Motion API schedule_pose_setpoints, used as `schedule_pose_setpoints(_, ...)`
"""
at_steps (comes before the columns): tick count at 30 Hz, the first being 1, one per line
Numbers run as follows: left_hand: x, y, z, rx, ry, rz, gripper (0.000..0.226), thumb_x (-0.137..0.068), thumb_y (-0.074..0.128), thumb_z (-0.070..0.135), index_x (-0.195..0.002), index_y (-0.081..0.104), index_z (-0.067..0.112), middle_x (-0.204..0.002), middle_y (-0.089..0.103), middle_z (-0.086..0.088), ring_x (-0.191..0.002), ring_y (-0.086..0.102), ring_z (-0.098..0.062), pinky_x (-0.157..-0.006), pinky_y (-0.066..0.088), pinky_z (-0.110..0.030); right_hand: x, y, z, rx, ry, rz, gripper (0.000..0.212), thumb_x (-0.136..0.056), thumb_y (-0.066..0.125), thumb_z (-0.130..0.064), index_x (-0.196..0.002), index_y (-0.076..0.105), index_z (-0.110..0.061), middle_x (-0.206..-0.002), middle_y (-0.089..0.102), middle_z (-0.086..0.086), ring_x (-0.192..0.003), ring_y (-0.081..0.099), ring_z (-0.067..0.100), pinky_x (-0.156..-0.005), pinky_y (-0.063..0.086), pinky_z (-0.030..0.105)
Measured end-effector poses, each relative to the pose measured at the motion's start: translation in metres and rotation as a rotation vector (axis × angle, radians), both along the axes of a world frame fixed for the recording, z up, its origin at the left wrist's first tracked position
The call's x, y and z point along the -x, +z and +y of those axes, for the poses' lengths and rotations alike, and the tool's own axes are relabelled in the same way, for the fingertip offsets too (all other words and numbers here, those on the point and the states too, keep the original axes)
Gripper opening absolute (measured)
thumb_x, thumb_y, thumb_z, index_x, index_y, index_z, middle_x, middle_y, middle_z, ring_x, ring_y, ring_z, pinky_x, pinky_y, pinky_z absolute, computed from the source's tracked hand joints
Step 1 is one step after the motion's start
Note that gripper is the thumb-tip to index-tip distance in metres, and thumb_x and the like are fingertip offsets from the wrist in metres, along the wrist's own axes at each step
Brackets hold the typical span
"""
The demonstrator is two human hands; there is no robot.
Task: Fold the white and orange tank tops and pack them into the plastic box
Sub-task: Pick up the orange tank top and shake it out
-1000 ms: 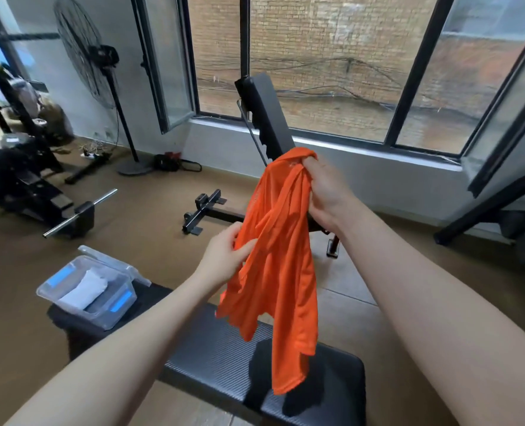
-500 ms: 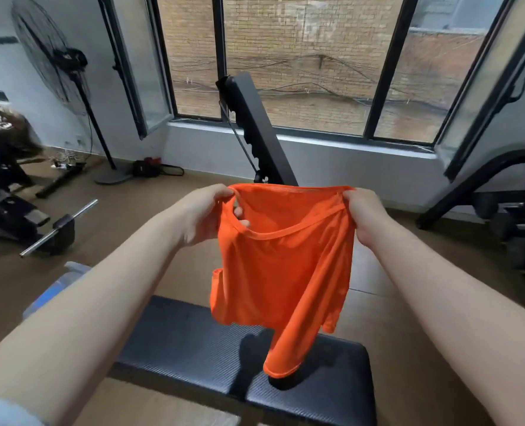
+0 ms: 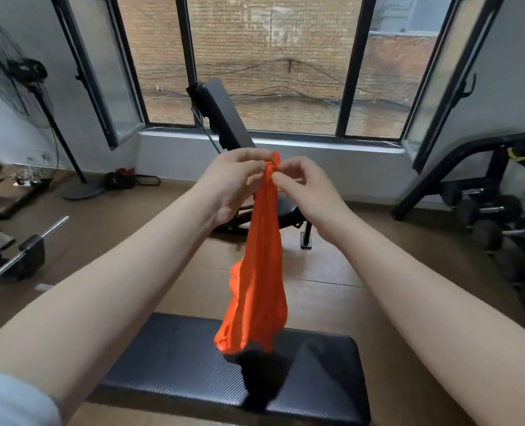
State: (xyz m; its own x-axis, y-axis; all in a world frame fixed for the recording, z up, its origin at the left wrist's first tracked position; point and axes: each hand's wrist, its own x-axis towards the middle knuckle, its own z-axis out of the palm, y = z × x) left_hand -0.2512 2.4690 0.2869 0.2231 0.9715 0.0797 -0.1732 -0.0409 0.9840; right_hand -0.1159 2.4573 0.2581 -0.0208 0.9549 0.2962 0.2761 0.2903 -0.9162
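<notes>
- The tank top (image 3: 259,272) is a plain bright orange with no print.
- The bench pad (image 3: 178,361), at six o'clock, is black with a fine woven, carbon-like texture.
- The floor (image 3: 126,241) is brown.
- The window frames (image 3: 347,87) at twelve o'clock are black; the wall behind them (image 3: 270,41) is tan-red brick.
- The sleeve (image 3: 6,398) at seven o'clock is pale blue-grey.
- The dumbbells (image 3: 494,216) at three o'clock are black with silver handles.

Gym room: brown floor (image 3: 331,272), black bench (image 3: 178,358), windows (image 3: 264,66) (brick wall outside).
</notes>
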Motion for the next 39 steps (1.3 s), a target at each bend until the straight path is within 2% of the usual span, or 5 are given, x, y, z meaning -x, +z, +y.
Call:
schedule_pose_setpoints(8, -0.008, 0.008, -0.015, -0.229, 0.091, 0.248, 0.034, -0.089, 0.05, -0.002, -0.121, 0.058, 0.007, -0.104, 0.065, -0.007, -0.09, 0.062, -0.011, -0.082, 0.051, -0.02, 0.012, -0.021, 0.005, -0.052, 0.001, -0.278, 0.016, -0.088, 0.052, -0.01, -0.098, 0.056, -0.023, -0.093, 0.066, 0.001, -0.09, 0.064, 0.021, -0.079, 0.051, 0.034)
schedule_pose_setpoints(14, 0.02, 0.003, -0.018, -0.58, 0.269, 0.883, 0.03, -0.082, 0.065, 0.009, -0.112, 0.065, 0.009, -0.096, 0.061, -0.007, -0.069, 0.054, 0.002, -0.06, 0.039, -0.012, 0.011, -0.007, 0.011, 0.053, 0.056, 0.065, 0.03, -0.093, 0.033, -0.001, -0.086, 0.049, -0.025, -0.063, 0.046, 0.001, -0.05, 0.04, 0.006, -0.043, 0.032, 0.015)
schedule_pose_setpoints(22, 0.028, -0.011, -0.006, -0.644, 0.411, 1.136, 0.016, -0.089, 0.051, 0.027, -0.087, 0.057, 0.012, -0.089, 0.045, -0.003, -0.08, 0.048, -0.021, -0.067, 0.04, -0.031, 0.011, -0.009, 0.007, -0.255, -0.021, -0.921, 0.01, -0.086, 0.047, -0.007, -0.086, 0.053, -0.015, -0.085, 0.06, 0.005, -0.088, 0.058, 0.029, -0.07, 0.044, 0.037)
schedule_pose_setpoints(32, 0.033, 0.008, -0.014, 0.033, 0.192, 0.139, 0.031, -0.091, 0.028, 0.01, -0.073, 0.054, 0.01, -0.054, 0.068, -0.002, -0.044, 0.057, -0.015, -0.061, 0.05, -0.027, -0.026, -0.055, 0.003, -0.003, -0.142, -0.997, 0.067, -0.074, 0.043, 0.002, -0.131, 0.046, -0.033, -0.125, 0.053, 0.008, -0.113, 0.053, 0.034, -0.084, 0.048, 0.041)
schedule_pose_setpoints(39, 0.046, 0.003, -0.013, -0.091, 0.301, -0.191, 0.012, -0.092, 0.047, 0.007, -0.1, 0.055, 0.002, -0.07, 0.058, -0.007, -0.035, 0.042, -0.005, -0.041, 0.039, -0.016, -0.052, -0.065, -0.002, 0.39, -0.409, -0.531, 0.018, -0.081, 0.046, -0.01, -0.088, 0.062, -0.015, -0.09, 0.064, 0.01, -0.091, 0.06, 0.032, -0.072, 0.044, 0.031)
